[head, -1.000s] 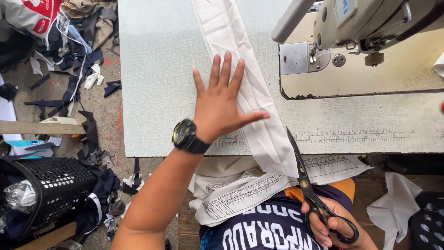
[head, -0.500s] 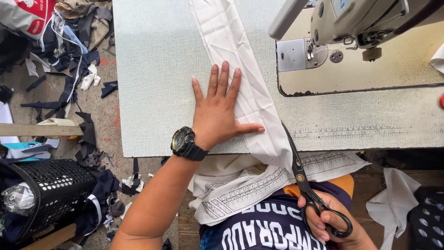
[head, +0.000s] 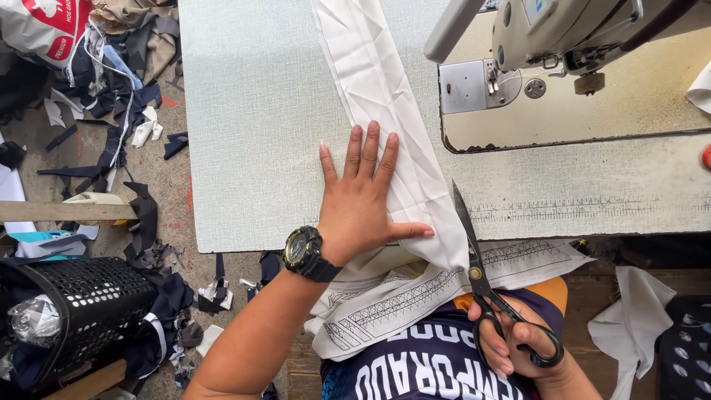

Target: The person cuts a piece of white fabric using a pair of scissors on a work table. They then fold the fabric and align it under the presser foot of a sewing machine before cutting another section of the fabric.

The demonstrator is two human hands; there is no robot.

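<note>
Two hands work one strip of white fabric [head: 385, 126]: the left hand [head: 361, 200] lies flat, fingers spread, pinning it to the grey table [head: 252, 133]; just right of its thumb the black scissors [head: 481, 285] sit beside the fabric's edge, blades together, right hand [head: 515, 344] clasping the handles; beyond, the sewing machine [head: 563, 37]

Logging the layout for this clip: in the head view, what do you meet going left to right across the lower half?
Black perforated basket → black wristwatch → left hand flat on the white fabric strip → black scissors in the right hand → loose white cloth.
</note>
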